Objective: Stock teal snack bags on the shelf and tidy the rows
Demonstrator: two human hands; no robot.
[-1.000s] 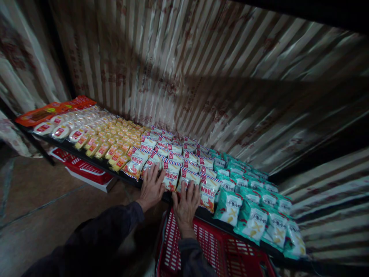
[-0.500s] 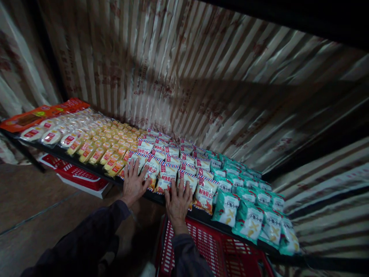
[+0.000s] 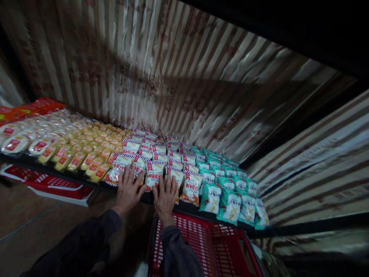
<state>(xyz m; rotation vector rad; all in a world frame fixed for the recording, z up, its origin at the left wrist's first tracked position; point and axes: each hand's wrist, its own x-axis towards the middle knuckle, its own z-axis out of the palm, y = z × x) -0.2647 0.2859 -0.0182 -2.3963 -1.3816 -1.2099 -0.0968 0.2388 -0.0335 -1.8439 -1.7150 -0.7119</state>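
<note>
Rows of white snack bags (image 3: 155,171) with striped top edges and red lettering stand on a dark shelf (image 3: 184,211). My left hand (image 3: 128,191) lies with fingers spread against the front bags at the left of this group. Beside it, my right hand (image 3: 165,198) has its fingers stretched out over the front bags nearer the middle. Neither hand grips a bag. Green snack bags (image 3: 230,206) fill the shelf to the right of the white ones. On the left are yellow wrapped snacks (image 3: 77,159), in several rows.
Round white packs (image 3: 15,144) and an orange packet (image 3: 43,104) lie at the shelf's left end. A red basket (image 3: 198,242) stands below the front edge, and another red basket (image 3: 54,184) sits under the shelf at left. Striped sheeting (image 3: 138,69) hangs behind.
The view has shifted right, so the shelf and goods appear further left. Both hands stay on the front row of white bags with fingers spread.
</note>
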